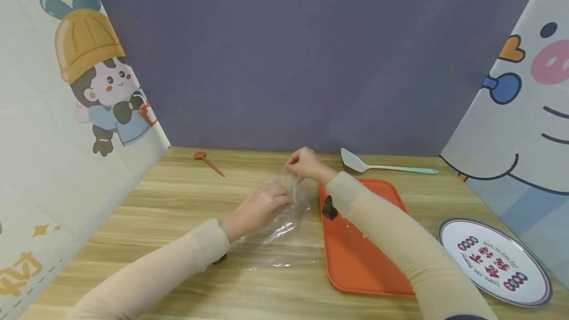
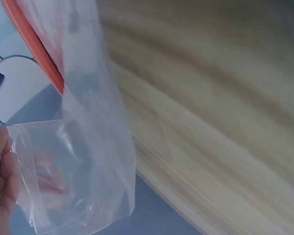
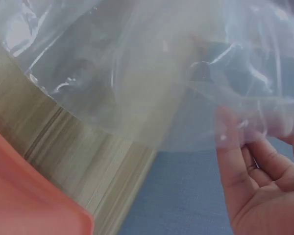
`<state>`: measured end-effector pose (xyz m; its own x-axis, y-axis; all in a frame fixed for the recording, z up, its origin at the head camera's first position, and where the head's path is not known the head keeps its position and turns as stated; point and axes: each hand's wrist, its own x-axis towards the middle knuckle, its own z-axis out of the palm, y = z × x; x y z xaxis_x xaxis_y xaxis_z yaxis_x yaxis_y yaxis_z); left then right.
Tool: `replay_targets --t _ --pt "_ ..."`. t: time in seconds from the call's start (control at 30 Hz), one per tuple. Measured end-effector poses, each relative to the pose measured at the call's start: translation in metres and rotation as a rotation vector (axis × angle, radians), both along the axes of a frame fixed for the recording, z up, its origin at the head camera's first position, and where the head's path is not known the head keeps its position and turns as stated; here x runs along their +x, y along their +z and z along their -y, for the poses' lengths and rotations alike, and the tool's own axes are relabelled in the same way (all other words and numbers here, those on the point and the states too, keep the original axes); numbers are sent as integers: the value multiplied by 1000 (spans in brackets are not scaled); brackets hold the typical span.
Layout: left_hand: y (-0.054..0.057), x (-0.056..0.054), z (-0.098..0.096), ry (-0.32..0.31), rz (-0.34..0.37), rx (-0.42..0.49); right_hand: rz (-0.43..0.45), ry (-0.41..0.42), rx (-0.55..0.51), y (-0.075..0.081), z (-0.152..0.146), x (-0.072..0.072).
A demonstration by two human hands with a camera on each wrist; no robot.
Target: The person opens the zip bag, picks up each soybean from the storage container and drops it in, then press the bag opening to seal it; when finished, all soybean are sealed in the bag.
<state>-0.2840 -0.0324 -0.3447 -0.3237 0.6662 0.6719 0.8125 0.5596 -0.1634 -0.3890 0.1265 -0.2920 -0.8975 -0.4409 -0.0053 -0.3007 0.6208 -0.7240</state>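
I had a clear plastic bag (image 1: pixel 282 233) in both hands, and each grip was a small pinch. My right hand (image 1: pixel 307 164), at one o'clock from the middle of the bag, held a high bit of it with thumb and fingers. My left hand (image 1: pixel 265 205), at eleven o'clock, pinched it a little lower down. The rest of the bag was crinkly and see-through, and it spread down toward six o'clock, over the wooden table (image 1: pixel 160 231).

Just beside the bag, at three o'clock, was an orange tray (image 1: pixel 360 265), and my cream right sleeve (image 1: pixel 382 226) went across above it. Farther out at three o'clock sat a white plate (image 1: pixel 531 266) with red and green marks. At two o'clock lay a spatula (image 1: pixel 378 167) with a pale head and a mint green handle end. A little red spoon (image 1: pixel 211 164) lay at ten o'clock. Behind everything, at twelve o'clock, stood a dark blue wall (image 1: pixel 284 63). A cartoon kid (image 1: pixel 106 115) in a yellow hat was on the side wall, far out at ten o'clock.
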Motion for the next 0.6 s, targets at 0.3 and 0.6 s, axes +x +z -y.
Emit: replay_targets --t 0.3,0.6 --pt "0 19 -14 44 -61 -16 -14 -31 11 3 -3 -2" --pt "5 14 -11 161 -124 -24 -55 -31 69 6 -5 6"
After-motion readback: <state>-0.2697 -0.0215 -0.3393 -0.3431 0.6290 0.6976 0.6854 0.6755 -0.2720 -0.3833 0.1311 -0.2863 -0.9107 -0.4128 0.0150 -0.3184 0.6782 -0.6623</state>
